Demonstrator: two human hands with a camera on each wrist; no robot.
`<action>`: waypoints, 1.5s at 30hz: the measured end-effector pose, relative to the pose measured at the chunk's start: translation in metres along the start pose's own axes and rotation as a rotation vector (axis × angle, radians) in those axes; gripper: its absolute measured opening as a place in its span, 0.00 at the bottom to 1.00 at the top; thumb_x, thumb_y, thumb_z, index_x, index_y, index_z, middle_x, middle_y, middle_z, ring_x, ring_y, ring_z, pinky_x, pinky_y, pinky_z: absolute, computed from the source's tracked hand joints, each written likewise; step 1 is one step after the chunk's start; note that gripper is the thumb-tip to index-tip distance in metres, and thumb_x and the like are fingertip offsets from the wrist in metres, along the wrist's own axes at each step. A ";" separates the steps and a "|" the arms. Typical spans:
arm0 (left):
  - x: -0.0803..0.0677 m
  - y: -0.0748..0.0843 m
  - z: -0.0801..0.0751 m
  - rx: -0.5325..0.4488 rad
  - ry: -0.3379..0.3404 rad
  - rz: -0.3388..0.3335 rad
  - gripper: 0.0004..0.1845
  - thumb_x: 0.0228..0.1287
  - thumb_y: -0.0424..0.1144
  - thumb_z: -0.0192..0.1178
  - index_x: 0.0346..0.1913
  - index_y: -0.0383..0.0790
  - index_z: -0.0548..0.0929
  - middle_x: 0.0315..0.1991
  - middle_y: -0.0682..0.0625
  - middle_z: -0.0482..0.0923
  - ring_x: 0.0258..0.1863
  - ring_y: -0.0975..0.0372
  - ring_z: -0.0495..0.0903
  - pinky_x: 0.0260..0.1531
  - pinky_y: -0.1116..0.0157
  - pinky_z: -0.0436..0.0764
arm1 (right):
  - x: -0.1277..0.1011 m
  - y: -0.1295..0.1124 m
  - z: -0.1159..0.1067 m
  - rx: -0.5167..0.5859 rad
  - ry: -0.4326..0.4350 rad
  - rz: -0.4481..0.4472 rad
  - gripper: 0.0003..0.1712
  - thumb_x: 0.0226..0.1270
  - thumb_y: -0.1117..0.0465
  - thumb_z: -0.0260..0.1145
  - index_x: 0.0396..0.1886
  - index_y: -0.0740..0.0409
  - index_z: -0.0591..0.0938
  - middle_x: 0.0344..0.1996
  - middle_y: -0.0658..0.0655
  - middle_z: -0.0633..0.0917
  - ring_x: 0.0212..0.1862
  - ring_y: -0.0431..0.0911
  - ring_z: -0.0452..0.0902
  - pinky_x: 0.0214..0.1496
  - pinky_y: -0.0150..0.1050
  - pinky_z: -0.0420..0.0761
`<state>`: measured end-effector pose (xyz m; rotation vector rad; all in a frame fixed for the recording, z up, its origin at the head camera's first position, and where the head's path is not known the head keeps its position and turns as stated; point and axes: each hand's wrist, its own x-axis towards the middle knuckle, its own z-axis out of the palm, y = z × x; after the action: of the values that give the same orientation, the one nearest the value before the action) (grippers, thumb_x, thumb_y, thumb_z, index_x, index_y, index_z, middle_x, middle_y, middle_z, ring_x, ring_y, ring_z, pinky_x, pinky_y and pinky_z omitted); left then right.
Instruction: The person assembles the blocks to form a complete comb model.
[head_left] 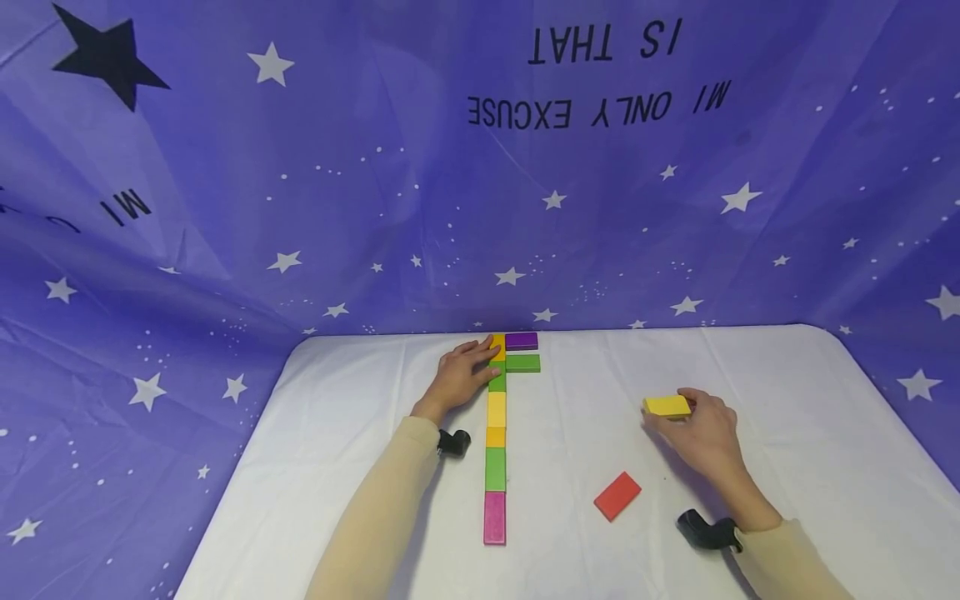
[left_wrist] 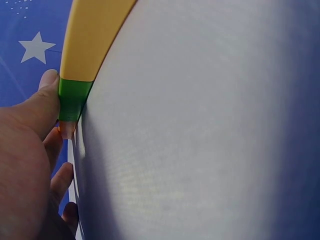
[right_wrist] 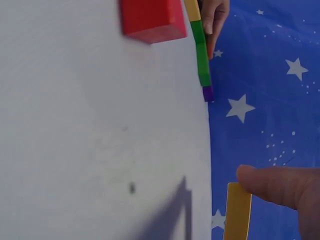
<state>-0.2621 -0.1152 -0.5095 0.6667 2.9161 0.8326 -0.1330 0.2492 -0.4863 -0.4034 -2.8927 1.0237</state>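
Pink block (head_left: 494, 517) near table edge (head_left: 225, 533)

Backdrop: a purple-blue cloth (head_left: 420, 183) hangs behind the table and fills the view from 9 o'clock round to 3 o'clock, creased and sagging in broad folds.
Pattern: white stars (head_left: 271, 64) of several sizes and fine white speckles are scattered over it; one large black star (head_left: 108, 57) sits at 10 o'clock.
Lettering: black words (head_left: 600, 83) at 12 o'clock appear upside down; a further fragment of black letters (head_left: 123, 207) shows at 9 o'clock.
Table: a white-covered table (head_left: 787, 392) with rounded far corners spreads from the centre down to 6 o'clock, its cover faintly wrinkled.
Light: even and soft, throwing only pale shadows on the white cover.
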 end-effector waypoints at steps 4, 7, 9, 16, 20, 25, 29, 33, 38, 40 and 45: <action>0.001 0.000 0.001 0.005 0.000 -0.005 0.26 0.65 0.53 0.53 0.65 0.51 0.69 0.70 0.58 0.57 0.69 0.57 0.54 0.64 0.51 0.50 | 0.002 -0.006 -0.002 0.008 0.018 -0.032 0.46 0.50 0.45 0.70 0.59 0.73 0.67 0.51 0.74 0.71 0.53 0.66 0.59 0.45 0.55 0.65; 0.001 0.000 0.001 0.006 -0.003 -0.008 0.26 0.66 0.53 0.53 0.65 0.52 0.69 0.70 0.59 0.56 0.69 0.57 0.53 0.64 0.51 0.50 | 0.002 -0.011 -0.003 0.018 0.015 -0.043 0.47 0.50 0.44 0.71 0.59 0.73 0.67 0.51 0.74 0.72 0.54 0.66 0.59 0.46 0.55 0.64; 0.002 0.001 0.001 0.005 -0.002 -0.007 0.26 0.65 0.53 0.53 0.65 0.52 0.69 0.70 0.59 0.56 0.69 0.57 0.53 0.64 0.51 0.50 | 0.002 -0.014 -0.003 0.021 0.008 -0.039 0.48 0.49 0.42 0.71 0.59 0.73 0.67 0.52 0.74 0.71 0.54 0.66 0.58 0.46 0.55 0.65; 0.001 0.001 0.001 0.008 0.002 -0.004 0.26 0.65 0.53 0.53 0.65 0.51 0.69 0.69 0.58 0.57 0.69 0.57 0.54 0.64 0.51 0.50 | 0.002 -0.025 -0.001 0.030 0.011 -0.054 0.46 0.50 0.45 0.71 0.59 0.72 0.68 0.53 0.73 0.72 0.55 0.66 0.58 0.47 0.55 0.66; 0.000 0.001 0.000 0.010 -0.002 -0.004 0.26 0.66 0.53 0.53 0.65 0.51 0.69 0.70 0.58 0.57 0.69 0.58 0.54 0.64 0.51 0.49 | 0.002 -0.033 0.004 0.032 0.017 -0.066 0.45 0.49 0.45 0.71 0.59 0.71 0.68 0.52 0.71 0.72 0.54 0.64 0.59 0.45 0.54 0.67; 0.000 0.001 0.000 0.011 0.003 0.000 0.26 0.66 0.52 0.53 0.65 0.51 0.69 0.70 0.57 0.57 0.69 0.57 0.54 0.64 0.50 0.50 | 0.003 -0.043 0.015 0.029 0.014 -0.079 0.46 0.48 0.43 0.72 0.58 0.70 0.69 0.50 0.70 0.73 0.54 0.63 0.60 0.46 0.54 0.68; 0.000 0.001 -0.001 -0.001 0.006 0.007 0.26 0.66 0.52 0.54 0.65 0.50 0.70 0.69 0.56 0.58 0.69 0.56 0.54 0.64 0.50 0.50 | 0.004 -0.050 0.024 0.025 -0.006 -0.080 0.46 0.47 0.42 0.71 0.58 0.69 0.70 0.50 0.70 0.74 0.55 0.63 0.61 0.48 0.54 0.68; 0.000 0.001 0.000 0.010 0.009 0.014 0.26 0.66 0.52 0.53 0.65 0.50 0.69 0.69 0.57 0.58 0.69 0.56 0.55 0.63 0.50 0.50 | 0.007 -0.056 0.032 0.025 -0.020 -0.078 0.46 0.47 0.42 0.72 0.58 0.69 0.70 0.50 0.69 0.74 0.55 0.62 0.61 0.50 0.54 0.68; 0.000 0.001 0.000 0.012 0.014 0.013 0.26 0.66 0.52 0.53 0.65 0.51 0.70 0.69 0.57 0.58 0.68 0.58 0.55 0.63 0.50 0.51 | 0.009 -0.065 0.040 0.030 -0.024 -0.096 0.45 0.47 0.42 0.72 0.58 0.68 0.71 0.50 0.68 0.75 0.54 0.61 0.62 0.50 0.53 0.68; 0.000 0.001 0.000 0.009 0.013 0.014 0.26 0.66 0.52 0.53 0.65 0.51 0.70 0.69 0.57 0.58 0.68 0.58 0.55 0.63 0.50 0.51 | 0.009 -0.069 0.042 0.033 -0.028 -0.102 0.45 0.46 0.42 0.72 0.57 0.68 0.71 0.50 0.68 0.75 0.53 0.60 0.63 0.50 0.53 0.68; 0.000 0.001 0.001 0.004 0.012 0.016 0.26 0.66 0.52 0.53 0.65 0.50 0.70 0.69 0.57 0.58 0.68 0.57 0.55 0.63 0.49 0.51 | 0.010 -0.080 0.050 0.034 -0.028 -0.116 0.44 0.45 0.42 0.72 0.56 0.67 0.72 0.50 0.67 0.76 0.52 0.59 0.64 0.49 0.52 0.68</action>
<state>-0.2619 -0.1143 -0.5097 0.6892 2.9283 0.8351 -0.1675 0.1616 -0.4763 -0.2178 -2.8791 1.0662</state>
